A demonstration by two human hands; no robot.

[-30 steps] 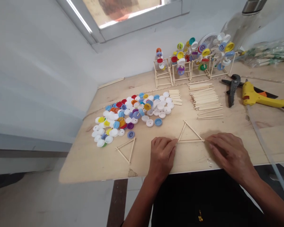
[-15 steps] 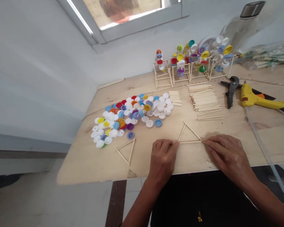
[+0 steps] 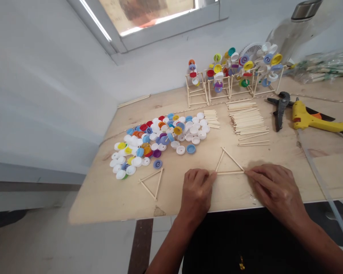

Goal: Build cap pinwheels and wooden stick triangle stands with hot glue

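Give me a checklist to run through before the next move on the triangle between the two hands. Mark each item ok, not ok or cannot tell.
1. Left hand at the near left corner of the stick triangle: ok, touching it.
2. Right hand at the near right corner: ok, touching it.
3. All three sides in place: ok, three sticks form the outline.
4. Corners firmly joined: cannot tell, the joints are too small to judge.
5. A hand free for the yellow glue gun: not ok, both are at the triangle; the gun lies to the right.
6. Loose long sticks at hand: ok, piled just beyond the triangle.
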